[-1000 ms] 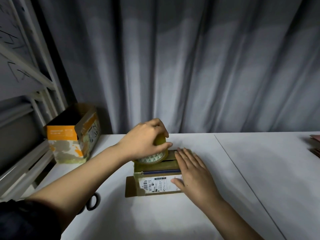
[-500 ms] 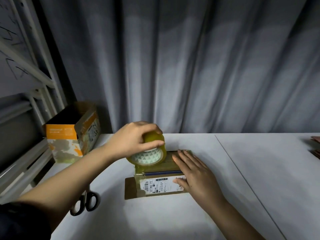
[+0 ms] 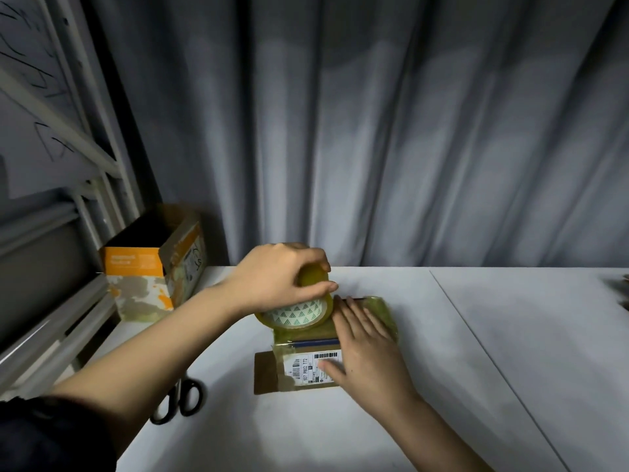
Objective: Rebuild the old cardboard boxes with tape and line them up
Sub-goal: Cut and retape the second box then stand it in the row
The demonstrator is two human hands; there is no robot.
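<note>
Your white tabletop backs onto a grey curtain. An orange box occupies its far left corner, scissors the left edge. Mid-table, your left hand grips the tape roll above the cardboard box; your right hand presses it flat-fingered.

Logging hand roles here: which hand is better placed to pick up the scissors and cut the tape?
Left, probably: the scissors lie beside the left forearm, though the left hand holds the tape roll; the right hand lies flat on the box.

Glossy plastic tape roll on matt brown cardboard box.
</note>
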